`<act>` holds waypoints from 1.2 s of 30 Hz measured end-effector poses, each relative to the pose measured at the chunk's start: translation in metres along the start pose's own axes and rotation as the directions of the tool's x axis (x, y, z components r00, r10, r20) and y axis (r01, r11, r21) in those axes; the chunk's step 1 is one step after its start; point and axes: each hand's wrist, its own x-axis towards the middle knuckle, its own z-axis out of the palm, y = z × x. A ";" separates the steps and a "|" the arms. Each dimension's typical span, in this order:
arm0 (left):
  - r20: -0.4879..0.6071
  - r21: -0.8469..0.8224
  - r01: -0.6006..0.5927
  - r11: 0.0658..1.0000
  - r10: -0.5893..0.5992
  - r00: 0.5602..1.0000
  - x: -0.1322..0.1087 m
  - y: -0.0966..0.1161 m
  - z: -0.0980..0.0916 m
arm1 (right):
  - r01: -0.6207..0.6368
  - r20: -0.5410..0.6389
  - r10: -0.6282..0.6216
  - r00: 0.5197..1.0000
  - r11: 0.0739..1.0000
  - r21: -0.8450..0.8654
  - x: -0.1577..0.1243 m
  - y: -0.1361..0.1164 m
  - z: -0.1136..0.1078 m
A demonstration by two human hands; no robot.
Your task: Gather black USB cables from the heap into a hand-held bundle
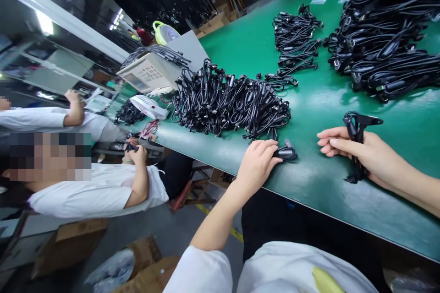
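Observation:
My left hand [257, 162] is closed round a coiled black cable [286, 152] at the table's near edge, and its thicker dark end sticks out past my fingertips. To the right, my right hand [373, 153] has another bundled black cable [357, 142] lying across it by the thumb. The thumb and fingertips of that hand are pinched toward each other, pointing left. A flat black tab or strap end juts from the top of this bundle. Just beyond my left hand lies a large heap of black cables [227, 103] with small metal plugs.
Smaller cable piles [297, 39] and a tall stack of bundled cables [388, 41] lie on the green table [330, 201]. A beige device [146, 71] with cables on top and a white fan-like object [149, 106] stand left. Two people in white shirts [92, 192] sit along the table.

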 end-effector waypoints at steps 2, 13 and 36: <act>-0.067 -0.149 0.020 0.989 -0.031 0.997 0.009 0.015 -0.005 | 0.016 0.021 -0.016 1.000 1.000 -0.002 -0.002 0.001 0.001; 0.165 -0.919 0.178 0.351 -0.066 0.984 0.086 0.049 0.027 | 0.016 0.251 -0.039 0.967 0.996 0.092 -0.022 -0.010 0.018; 0.354 -0.935 0.348 -0.072 -0.258 0.899 0.097 0.033 0.033 | -0.133 0.250 0.159 0.955 0.984 -0.116 -0.014 -0.016 0.018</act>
